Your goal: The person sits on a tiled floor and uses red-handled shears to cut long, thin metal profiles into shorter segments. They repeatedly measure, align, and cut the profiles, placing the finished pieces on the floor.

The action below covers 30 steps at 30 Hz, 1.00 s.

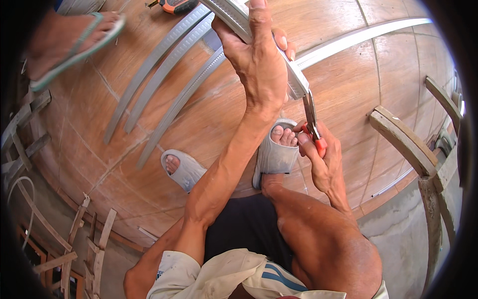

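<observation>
Hands meet over a grey metal channel strip [279,60] in the head view; the left hand [259,65], at twelve o'clock from the person's lap, is closed round the strip, thumb along its top and fingertips curling over the far edge; the strip runs from the top edge down to about two o'clock of the right foot. The right hand [321,159] is clenched on the red handles of a pair of pliers [311,122], whose jaws bite the strip's lower end. Grey slippers [274,154] cover both feet on the wooden floor [358,94]; three more grey strips [164,74] lie at ten o'clock; another person's sandalled foot [74,42] stands beyond them; a tape measure [177,5] lies at the top edge.
</observation>
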{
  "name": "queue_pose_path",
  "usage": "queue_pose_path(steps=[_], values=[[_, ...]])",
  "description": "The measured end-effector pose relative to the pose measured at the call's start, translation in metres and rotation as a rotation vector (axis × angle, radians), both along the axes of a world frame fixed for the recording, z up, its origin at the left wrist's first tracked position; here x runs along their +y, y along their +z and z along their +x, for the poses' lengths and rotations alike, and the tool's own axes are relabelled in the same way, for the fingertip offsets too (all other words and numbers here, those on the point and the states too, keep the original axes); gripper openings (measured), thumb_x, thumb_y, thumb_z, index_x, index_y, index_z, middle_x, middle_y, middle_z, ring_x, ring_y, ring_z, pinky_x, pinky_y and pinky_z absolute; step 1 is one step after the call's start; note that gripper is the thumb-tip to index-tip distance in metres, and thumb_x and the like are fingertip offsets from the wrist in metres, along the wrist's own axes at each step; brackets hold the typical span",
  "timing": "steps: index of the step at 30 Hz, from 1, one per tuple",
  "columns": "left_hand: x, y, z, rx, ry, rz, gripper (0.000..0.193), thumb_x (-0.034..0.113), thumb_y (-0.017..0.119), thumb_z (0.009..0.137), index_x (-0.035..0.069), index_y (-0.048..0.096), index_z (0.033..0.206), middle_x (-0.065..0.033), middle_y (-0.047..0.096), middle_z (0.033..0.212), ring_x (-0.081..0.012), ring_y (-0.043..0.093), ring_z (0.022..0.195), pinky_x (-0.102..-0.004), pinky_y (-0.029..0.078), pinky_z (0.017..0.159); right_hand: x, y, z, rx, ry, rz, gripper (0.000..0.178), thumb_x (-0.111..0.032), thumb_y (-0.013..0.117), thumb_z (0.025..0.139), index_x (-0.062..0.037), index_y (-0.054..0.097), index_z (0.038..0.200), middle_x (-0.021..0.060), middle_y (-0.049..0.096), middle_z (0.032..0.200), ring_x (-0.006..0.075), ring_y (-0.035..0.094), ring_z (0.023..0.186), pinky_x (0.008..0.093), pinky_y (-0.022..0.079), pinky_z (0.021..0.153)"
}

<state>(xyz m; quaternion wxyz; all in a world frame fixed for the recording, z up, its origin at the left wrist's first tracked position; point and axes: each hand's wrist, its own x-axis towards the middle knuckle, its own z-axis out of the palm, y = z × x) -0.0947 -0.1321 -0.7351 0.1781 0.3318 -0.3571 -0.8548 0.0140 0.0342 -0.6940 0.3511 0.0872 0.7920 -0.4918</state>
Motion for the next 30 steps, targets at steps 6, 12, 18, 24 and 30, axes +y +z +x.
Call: queue_pose_path(steps=[6, 12, 18, 24, 30], values=[[0.006, 0.002, -0.002, -0.02, 0.026, -0.005, 0.025, 0.024, 0.065, 0.112, 0.011, 0.05, 0.129, 0.0033, 0.048, 0.079, -0.006, 0.047, 0.059, -0.0254, 0.044, 0.051, -0.001, 0.005, -0.003, -0.05, -0.031, 0.032, 0.016, -0.014, 0.066, 0.103, 0.0005, 0.07, 0.109, 0.0124, 0.069, 0.084, 0.0199, 0.062, 0.075, 0.0345, 0.05, 0.072], [0.009, 0.005, -0.002, -0.054, 0.019, -0.011, 0.025, 0.023, 0.063, 0.113, 0.011, 0.049, 0.129, 0.003, 0.047, 0.075, -0.006, 0.047, 0.059, -0.0252, 0.043, 0.051, 0.0, 0.005, 0.0, -0.065, -0.056, 0.016, 0.015, -0.013, 0.066, 0.103, 0.0007, 0.07, 0.108, 0.0106, 0.069, 0.084, 0.018, 0.061, 0.075, 0.0347, 0.049, 0.071], [0.01, 0.006, -0.002, -0.078, 0.004, -0.023, 0.025, 0.025, 0.063, 0.113, 0.01, 0.049, 0.128, 0.0034, 0.047, 0.072, -0.0062, 0.047, 0.058, -0.0252, 0.042, 0.051, 0.001, 0.004, 0.001, -0.063, -0.105, -0.032, 0.017, -0.013, 0.065, 0.104, 0.0015, 0.07, 0.109, 0.0103, 0.07, 0.086, 0.0177, 0.064, 0.08, 0.0338, 0.051, 0.076], [0.011, 0.009, -0.002, -0.123, -0.009, -0.04, 0.03, 0.028, 0.063, 0.114, 0.01, 0.047, 0.131, 0.0027, 0.047, 0.074, -0.0065, 0.047, 0.058, -0.0257, 0.043, 0.051, 0.002, 0.003, 0.001, -0.053, -0.118, -0.031, 0.017, -0.014, 0.065, 0.104, 0.0013, 0.07, 0.109, 0.0095, 0.068, 0.084, 0.0165, 0.06, 0.075, 0.0331, 0.048, 0.071], [0.014, 0.007, -0.004, -0.164, 0.035, -0.029, 0.034, 0.026, 0.065, 0.113, 0.009, 0.046, 0.135, 0.0014, 0.048, 0.081, -0.0072, 0.048, 0.059, -0.0258, 0.043, 0.052, 0.004, 0.002, 0.0, -0.063, -0.088, 0.027, 0.019, -0.017, 0.066, 0.104, 0.0011, 0.07, 0.107, 0.0091, 0.065, 0.08, 0.0158, 0.056, 0.071, 0.0333, 0.046, 0.067]])
